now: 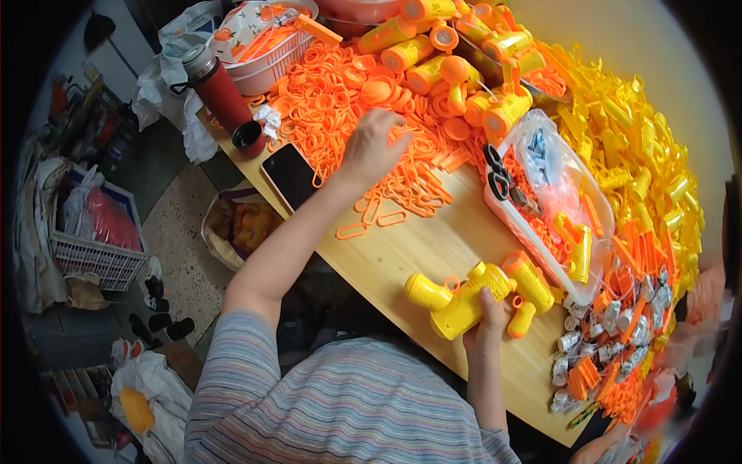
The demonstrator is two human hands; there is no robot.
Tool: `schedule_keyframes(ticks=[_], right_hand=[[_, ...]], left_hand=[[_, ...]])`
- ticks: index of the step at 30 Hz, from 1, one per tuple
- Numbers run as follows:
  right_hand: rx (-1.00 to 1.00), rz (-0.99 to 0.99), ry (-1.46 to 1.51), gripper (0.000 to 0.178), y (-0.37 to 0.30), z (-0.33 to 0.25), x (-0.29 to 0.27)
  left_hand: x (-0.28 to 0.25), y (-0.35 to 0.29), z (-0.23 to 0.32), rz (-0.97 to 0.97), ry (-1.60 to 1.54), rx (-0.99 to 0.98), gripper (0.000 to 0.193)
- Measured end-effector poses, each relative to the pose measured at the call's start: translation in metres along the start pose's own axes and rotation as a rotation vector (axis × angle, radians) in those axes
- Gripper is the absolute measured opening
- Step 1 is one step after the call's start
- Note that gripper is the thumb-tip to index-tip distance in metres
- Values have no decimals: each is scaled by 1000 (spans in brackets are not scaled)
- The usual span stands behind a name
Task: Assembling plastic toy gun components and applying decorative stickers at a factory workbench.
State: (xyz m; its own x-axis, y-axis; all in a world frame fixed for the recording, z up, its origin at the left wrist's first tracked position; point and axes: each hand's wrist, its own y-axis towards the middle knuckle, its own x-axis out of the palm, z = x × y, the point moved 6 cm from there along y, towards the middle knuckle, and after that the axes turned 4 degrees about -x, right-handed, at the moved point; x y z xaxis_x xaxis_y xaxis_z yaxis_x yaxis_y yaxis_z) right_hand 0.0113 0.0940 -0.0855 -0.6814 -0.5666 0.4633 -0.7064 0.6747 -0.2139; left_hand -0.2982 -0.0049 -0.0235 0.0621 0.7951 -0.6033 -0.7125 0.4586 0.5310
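The right hand (487,319) is closed round a yellow body (448,309), thumb on top, above the table (417,243) on the near side of the white tray (539,251), to the left of the tray's near end. A yellow and orange piece (527,282) lies between that body and the tray, just beside the hand; whether it touches the body I cannot tell. The left hand (375,147), left of the tray's far end, reaches down over a spread of orange loops (413,185), its fingers bent; whether they pinch a loop I cannot tell. Farther left from the tray, past the loops, are orange rings (309,112) in a heap, a dark phone (289,176) near the table edge, a red flask (220,94) standing upright, and a dark red cup (247,141) beside it. A white basket (267,76) with orange parts stands beyond the flask, at the far left from the tray. Scissors (496,174) with black handles rest at the tray's left rim, and a clear bag (545,155) lies in its far end. Yellow cylinders (410,50) with orange ends are piled beyond the tray, a large yellow heap (638,147) rises on its right, and silvery parts (568,342) mixed with orange ones lie past its near end.
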Motion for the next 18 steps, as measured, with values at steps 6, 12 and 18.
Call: schedule_keyframes(ticks=[6, 12, 18], right_hand=[[35, 2, -73, 42, 3, 17, -14], [24, 62, -30, 41, 7, 22, -17], [19, 86, -46, 41, 7, 22, -18]], left_hand=[[9, 56, -69, 135, 367, -107, 57], [24, 46, -68, -64, 384, -92, 51], [3, 55, -60, -170, 240, -71, 34]])
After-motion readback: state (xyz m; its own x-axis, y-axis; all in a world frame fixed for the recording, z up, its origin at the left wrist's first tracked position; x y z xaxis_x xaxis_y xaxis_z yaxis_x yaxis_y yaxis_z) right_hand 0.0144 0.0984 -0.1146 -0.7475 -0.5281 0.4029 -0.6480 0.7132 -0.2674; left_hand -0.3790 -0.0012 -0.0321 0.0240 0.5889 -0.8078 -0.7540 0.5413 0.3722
